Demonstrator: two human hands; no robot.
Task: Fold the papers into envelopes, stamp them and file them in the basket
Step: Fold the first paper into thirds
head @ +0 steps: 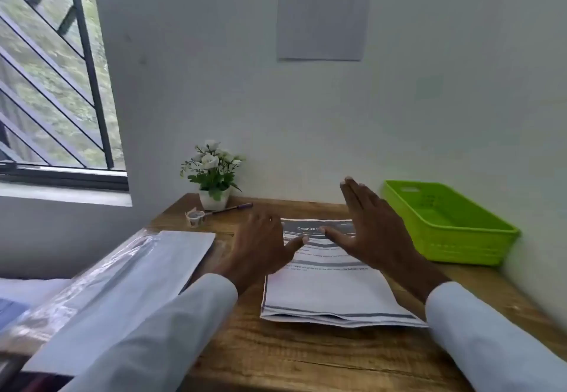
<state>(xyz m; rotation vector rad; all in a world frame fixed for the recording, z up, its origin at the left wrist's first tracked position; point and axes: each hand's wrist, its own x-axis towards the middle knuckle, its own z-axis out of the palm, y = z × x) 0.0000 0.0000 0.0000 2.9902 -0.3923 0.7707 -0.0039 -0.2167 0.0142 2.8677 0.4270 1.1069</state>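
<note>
Folding has not begun, and the risks lie across the desk from left to right. At the left, envelopes in a clear plastic sleeve (129, 272) overhang the desk (306, 361) edge; a sleeve brushing them could tip them off. The small stamp pot (195, 217) sits far left by the pen (233, 208) and plant (213, 173), reachable only past the left hand. The stack of papers (331, 293) lies mid-desk, its near edges fanned; pressing or pulling unevenly would likely drag several sheets or skew the crease. The left hand (260, 250) hovers over the stack's far-left corner, fingers loosely spread, gripping nothing. The right hand (374, 232) is raised edge-on above the far-right part, fingers straight, thumb out, also empty. The green basket (478, 247) waits at the right.
</note>
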